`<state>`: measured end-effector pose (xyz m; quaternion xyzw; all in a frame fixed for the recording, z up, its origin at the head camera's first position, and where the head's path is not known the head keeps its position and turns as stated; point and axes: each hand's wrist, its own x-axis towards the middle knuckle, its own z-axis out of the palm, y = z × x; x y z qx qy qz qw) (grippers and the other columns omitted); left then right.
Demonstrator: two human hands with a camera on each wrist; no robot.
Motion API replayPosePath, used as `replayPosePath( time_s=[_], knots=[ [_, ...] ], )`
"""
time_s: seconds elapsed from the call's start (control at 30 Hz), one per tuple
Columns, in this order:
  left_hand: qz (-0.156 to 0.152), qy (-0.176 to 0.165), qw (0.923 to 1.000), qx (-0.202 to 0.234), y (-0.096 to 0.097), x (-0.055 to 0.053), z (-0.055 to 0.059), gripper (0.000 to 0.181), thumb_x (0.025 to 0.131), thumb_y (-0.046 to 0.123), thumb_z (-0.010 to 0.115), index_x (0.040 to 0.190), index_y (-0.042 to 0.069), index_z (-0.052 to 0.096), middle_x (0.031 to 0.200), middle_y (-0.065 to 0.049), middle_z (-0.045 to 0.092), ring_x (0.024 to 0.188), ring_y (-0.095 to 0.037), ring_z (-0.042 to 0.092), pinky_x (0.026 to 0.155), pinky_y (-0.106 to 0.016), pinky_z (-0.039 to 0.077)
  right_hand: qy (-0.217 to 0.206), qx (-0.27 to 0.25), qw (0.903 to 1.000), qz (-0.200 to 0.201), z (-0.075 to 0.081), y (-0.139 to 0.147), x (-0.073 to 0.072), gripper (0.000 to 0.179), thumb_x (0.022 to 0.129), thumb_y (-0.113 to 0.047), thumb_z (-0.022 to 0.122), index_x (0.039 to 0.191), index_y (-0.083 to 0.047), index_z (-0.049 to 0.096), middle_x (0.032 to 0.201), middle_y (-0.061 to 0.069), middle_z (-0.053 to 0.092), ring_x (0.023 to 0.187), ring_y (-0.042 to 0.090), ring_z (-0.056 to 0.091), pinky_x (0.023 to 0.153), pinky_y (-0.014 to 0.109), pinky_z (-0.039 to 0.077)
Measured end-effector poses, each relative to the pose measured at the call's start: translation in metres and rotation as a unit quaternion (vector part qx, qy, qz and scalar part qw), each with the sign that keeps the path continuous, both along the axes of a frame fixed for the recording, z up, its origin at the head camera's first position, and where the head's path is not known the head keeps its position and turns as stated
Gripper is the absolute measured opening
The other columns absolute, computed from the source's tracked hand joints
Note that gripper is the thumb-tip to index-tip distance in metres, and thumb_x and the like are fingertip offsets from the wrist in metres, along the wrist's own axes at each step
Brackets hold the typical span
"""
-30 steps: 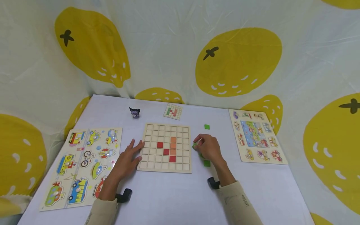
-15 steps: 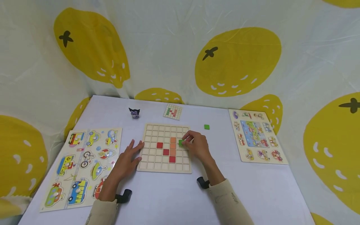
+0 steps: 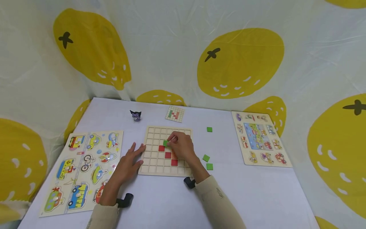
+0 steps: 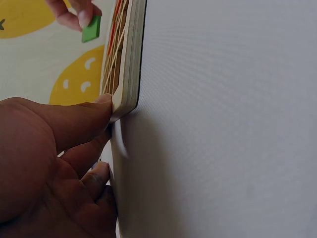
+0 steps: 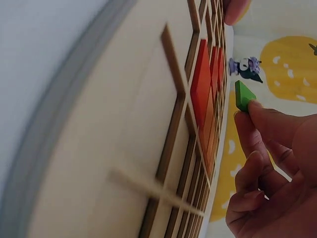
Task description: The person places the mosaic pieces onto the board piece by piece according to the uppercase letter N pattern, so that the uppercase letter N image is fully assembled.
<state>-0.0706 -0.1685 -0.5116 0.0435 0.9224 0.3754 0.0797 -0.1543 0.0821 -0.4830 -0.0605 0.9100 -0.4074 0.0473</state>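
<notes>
In the head view, orange tiles (image 3: 173, 155) are partly hidden and both sleeves (image 3: 220, 203) cropped.

Right of the frame's middle, there is room to pass between the green tiles (image 3: 209, 166) and the puzzle board (image 3: 246, 156). Near the middle, the right grip (image 3: 183, 146) blocks part of the grid board (image 3: 152, 161).

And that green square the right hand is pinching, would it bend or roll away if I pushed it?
Probably no bending: the green square has a thick-looking edge and flat face. It's likely light, since a small pinch of the right hand holds it up. It probably wouldn't roll either; with straight sides and corners, it should slide.
</notes>
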Motion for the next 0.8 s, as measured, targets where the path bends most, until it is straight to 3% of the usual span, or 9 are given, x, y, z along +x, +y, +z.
replayPosePath(
  time_s=[0.33, 0.8],
  knots=[
    [-0.002, -0.005, 1.0000, 0.001, 0.000, 0.000, 0.000, 0.069, 0.101, 0.009, 0.068, 0.164, 0.019, 0.043, 0.176, -0.026, 0.015, 0.158, -0.056, 0.023, 0.122, -0.075, 0.028, -0.010, 0.035, 0.9992, 0.014, -0.007, -0.028, -0.013, 0.008, 0.092, -0.024, 0.083, 0.092, -0.024, 0.075, 0.077, -0.009, 0.069, 0.073, 0.011, 0.063, 0.063, 0.030, 0.047],
    [-0.002, -0.006, 1.0000, 0.000, 0.000, 0.000, 0.000, 0.069, 0.101, 0.009, 0.068, 0.164, 0.020, 0.042, 0.176, -0.027, 0.016, 0.157, -0.058, 0.023, 0.121, -0.076, 0.028, -0.027, 0.109, 0.9935, 0.015, -0.001, -0.053, -0.022, 0.012, 0.093, -0.024, 0.082, 0.085, -0.023, 0.073, 0.077, -0.006, 0.068, 0.071, 0.013, 0.062, 0.058, 0.028, 0.046]
  ],
)
